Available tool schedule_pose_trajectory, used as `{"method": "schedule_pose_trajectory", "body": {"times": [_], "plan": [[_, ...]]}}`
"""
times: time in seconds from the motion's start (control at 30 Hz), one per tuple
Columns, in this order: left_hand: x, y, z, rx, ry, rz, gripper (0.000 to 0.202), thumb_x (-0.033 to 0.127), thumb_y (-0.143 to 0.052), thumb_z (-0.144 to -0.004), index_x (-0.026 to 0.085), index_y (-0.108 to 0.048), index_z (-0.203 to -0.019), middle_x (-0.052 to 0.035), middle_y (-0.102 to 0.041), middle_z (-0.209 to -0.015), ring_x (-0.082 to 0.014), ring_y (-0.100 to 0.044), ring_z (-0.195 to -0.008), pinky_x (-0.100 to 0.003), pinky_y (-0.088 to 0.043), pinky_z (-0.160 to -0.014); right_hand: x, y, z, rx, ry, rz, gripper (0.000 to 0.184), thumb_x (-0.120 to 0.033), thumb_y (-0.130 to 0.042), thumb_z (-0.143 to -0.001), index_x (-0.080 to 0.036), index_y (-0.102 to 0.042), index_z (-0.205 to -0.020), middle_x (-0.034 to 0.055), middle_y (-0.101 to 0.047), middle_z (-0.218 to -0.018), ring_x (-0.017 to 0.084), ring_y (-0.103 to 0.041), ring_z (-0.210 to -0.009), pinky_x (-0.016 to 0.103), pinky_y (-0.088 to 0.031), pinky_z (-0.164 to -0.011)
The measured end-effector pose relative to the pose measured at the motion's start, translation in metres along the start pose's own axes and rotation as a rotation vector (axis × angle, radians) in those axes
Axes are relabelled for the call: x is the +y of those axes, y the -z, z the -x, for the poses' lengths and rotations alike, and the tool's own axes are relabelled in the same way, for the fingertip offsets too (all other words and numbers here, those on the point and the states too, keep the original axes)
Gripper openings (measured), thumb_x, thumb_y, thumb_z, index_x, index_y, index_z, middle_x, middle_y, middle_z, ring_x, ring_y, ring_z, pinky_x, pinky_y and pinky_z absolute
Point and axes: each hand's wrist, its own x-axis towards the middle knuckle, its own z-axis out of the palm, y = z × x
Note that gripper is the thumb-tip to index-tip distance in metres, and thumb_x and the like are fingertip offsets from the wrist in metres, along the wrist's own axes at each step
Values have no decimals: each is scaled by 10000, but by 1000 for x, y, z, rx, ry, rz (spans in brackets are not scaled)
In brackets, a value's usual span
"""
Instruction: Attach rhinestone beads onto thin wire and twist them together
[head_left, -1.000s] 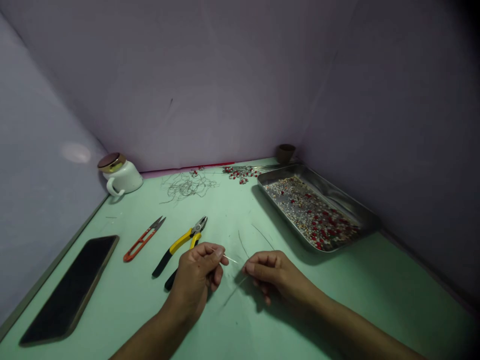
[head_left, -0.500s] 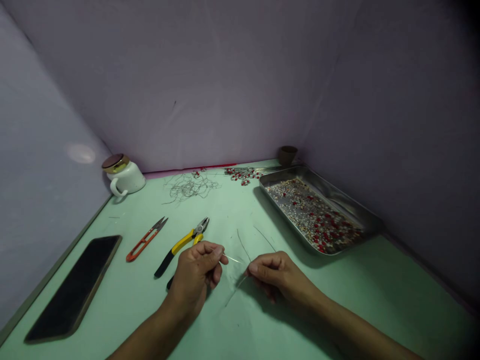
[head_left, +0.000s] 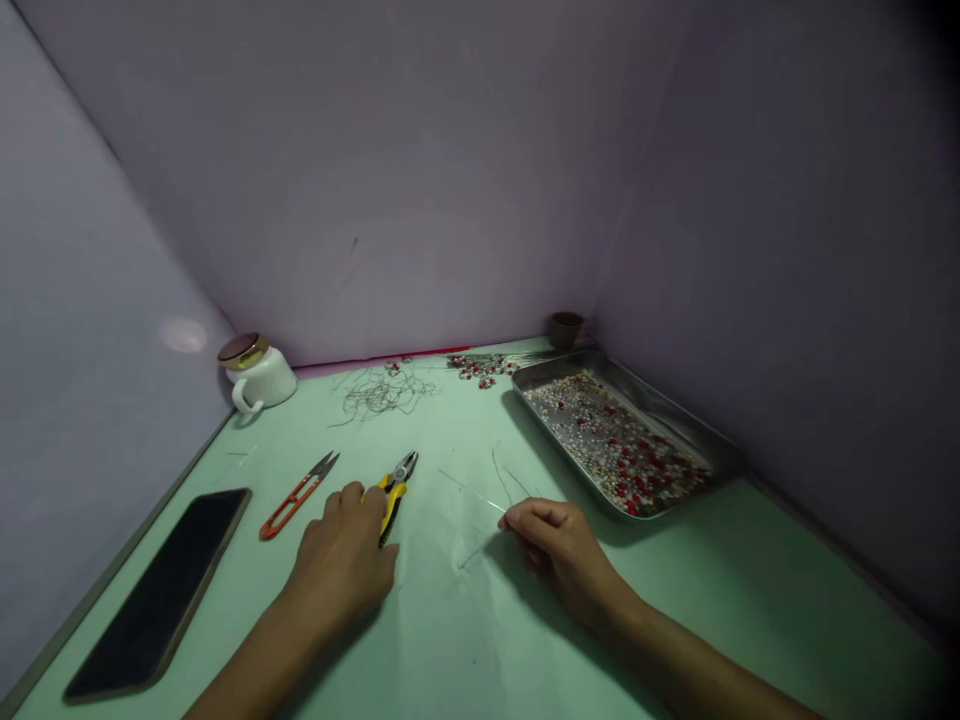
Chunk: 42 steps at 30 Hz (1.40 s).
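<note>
My left hand (head_left: 341,550) lies over the handles of the pliers (head_left: 403,470), its fingers curled across the grips and its thumb on the near side. The pliers' metal jaws point away from me, and their yellow-and-black handles are partly hidden under the hand. My right hand (head_left: 559,545) pinches thin wires between thumb and fingertips, just above the table. One bright wire (head_left: 472,491) sticks out to the upper left from the pinch. Darker wire ends (head_left: 501,476) rise beyond it.
Left of the pliers lie orange thread snips (head_left: 296,500) and a dark phone (head_left: 157,595). Farther back are a white lidded mug (head_left: 266,380), tangled wire (head_left: 382,395), red beaded pieces (head_left: 484,370) and a small brown cup (head_left: 565,328). A metal tray (head_left: 555,437) of beads stands right.
My left hand has let go of the bright wire and moved left and down onto the pliers' handles. My right hand still pinches the wires. The view has shifted slightly.
</note>
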Motion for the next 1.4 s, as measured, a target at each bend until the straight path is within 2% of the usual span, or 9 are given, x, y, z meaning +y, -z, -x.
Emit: {"method": "schedule_pose_trajectory", "body": {"times": [0.1,0.27,0.4,0.53,0.7,0.87,1.23,1.3,1.4], "plan": [[0,-3,-5,-56,28,-44,240,102,-437,-644,173,-530,-854,-96,-512,-918,-284,-503,-884,-342,-385,-603,3,0,-1,-3,12,-22,246,-356,-638,-663,-116,-652,-613,-62,-375,-395,56,-321,-363,194,-279,-348],[-4,-14,-14,23,21,-25,380,30,-420,-594,170,-561,-918,-101,-494,-906,-277,-504,-876,-314,-347,-593,7,0,-5,8,12,-35,274,-381,-647,-653,-111,-649,-607,-64,-367,-387,57,-310,-347,193,-279,-326],[-7,-14,-6,60,-29,347,270,40,-411,-541,195,-525,-731,-37,-483,-776,-222,-501,-757,-292,-319,-588,7,0,-6,52,45,-108,278,-381,-655,-657,-106,-653,-615,-65,-347,-399,56,-290,-366,184,-288,-322],[-9,-13,7,-213,-108,916,193,88,-440,-486,211,-472,-632,41,-436,-594,-146,-435,-592,-246,-294,-534,8,0,-6,72,57,-182,295,-396,-664,-651,-102,-655,-628,-58,-360,-429,51,-280,-372,176,-283,-319],[-2,-23,17,-439,-184,1207,197,93,-423,-448,198,-473,-608,18,-495,-649,-139,-438,-613,-236,-294,-520,12,2,-6,81,83,-154,305,-407,-652,-669,-106,-640,-618,-54,-371,-406,59,-302,-368,186,-286,-338],[8,-19,25,-438,-210,1129,269,70,-396,-449,207,-465,-670,44,-418,-614,-118,-400,-579,-226,-269,-500,11,2,-4,65,105,-113,268,-369,-631,-677,-115,-626,-593,-59,-363,-369,64,-301,-366,198,-280,-360],[16,-33,25,-397,-236,1060,398,44,-408,-490,218,-552,-818,-12,-576,-817,-154,-532,-671,-248,-364,-564,6,1,-5,33,80,-141,217,-329,-623,-661,-127,-626,-584,-62,-386,-362,66,-319,-348,204,-274,-356],[11,-31,23,-341,-253,988,365,59,-398,-479,217,-535,-778,2,-561,-751,-156,-513,-653,-251,-356,-562,6,1,-6,39,85,-153,207,-321,-619,-659,-128,-622,-586,-65,-380,-364,64,-310,-347,205,-275,-355],[-1,-23,18,-110,-264,790,271,87,-384,-486,218,-464,-709,7,-518,-708,-176,-492,-675,-268,-349,-588,5,1,-5,37,80,-170,182,-296,-600,-649,-139,-589,-557,-64,-372,-379,66,-305,-357,206,-272,-359]]}}
